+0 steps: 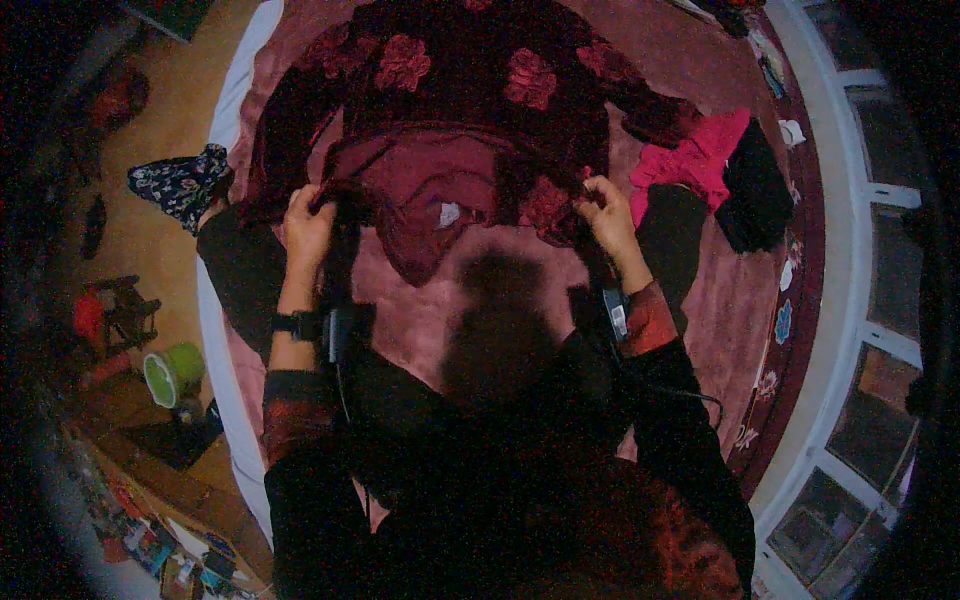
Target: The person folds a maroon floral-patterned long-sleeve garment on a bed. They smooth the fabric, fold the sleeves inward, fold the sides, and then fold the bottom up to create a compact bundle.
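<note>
A dark burgundy garment with rose-like flowers lies spread in front of me, a sleeve out to either side. Its near edge is lifted, showing a plainer wine-red inner side with a small white label. My left hand pinches this edge at the left. At the right, my right hand grips the same edge with thumb and fingers, beside a flower. Cloth stretches between both hands, and a pointed flap hangs down in the middle. Dim light hides the exact folds.
Pink bedding lies under the garment and my legs. Bright pink cloth and black cloth lie right; dark floral fabric is left. Beyond the white sheet edge are a green bucket and a small stool. Windows line the right.
</note>
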### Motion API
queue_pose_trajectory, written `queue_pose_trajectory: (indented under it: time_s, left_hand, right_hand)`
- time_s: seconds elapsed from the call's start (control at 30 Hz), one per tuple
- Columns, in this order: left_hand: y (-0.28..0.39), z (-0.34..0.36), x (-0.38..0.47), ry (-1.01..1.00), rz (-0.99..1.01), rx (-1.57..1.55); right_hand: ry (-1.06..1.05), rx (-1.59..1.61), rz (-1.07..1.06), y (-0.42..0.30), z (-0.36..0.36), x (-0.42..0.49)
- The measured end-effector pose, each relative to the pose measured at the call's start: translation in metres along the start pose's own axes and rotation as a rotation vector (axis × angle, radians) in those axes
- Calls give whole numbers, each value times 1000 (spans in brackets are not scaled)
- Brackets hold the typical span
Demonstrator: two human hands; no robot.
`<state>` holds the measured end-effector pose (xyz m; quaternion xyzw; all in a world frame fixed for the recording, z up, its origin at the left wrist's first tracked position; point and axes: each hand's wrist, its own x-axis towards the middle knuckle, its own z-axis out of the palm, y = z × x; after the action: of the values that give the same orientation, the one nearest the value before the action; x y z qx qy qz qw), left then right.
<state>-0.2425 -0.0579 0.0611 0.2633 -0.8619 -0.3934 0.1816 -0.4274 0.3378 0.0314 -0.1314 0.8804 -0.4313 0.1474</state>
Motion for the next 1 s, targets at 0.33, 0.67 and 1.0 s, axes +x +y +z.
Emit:
queue_pose_trajectory:
  time_s: [0.33, 0.67, 1.0]
  left_hand:
    - [-25, -68, -82, -299, 124, 661]
    - [32, -19, -118, -381, 235, 591]
    - [37, 70, -115, -162, 450, 780]
  right_hand:
    - [-216, -326, -228, -6, -2, -111]
    - [-220, -596, -127, 2, 10, -147]
    - [-65, -399, -150, -5, 17, -152]
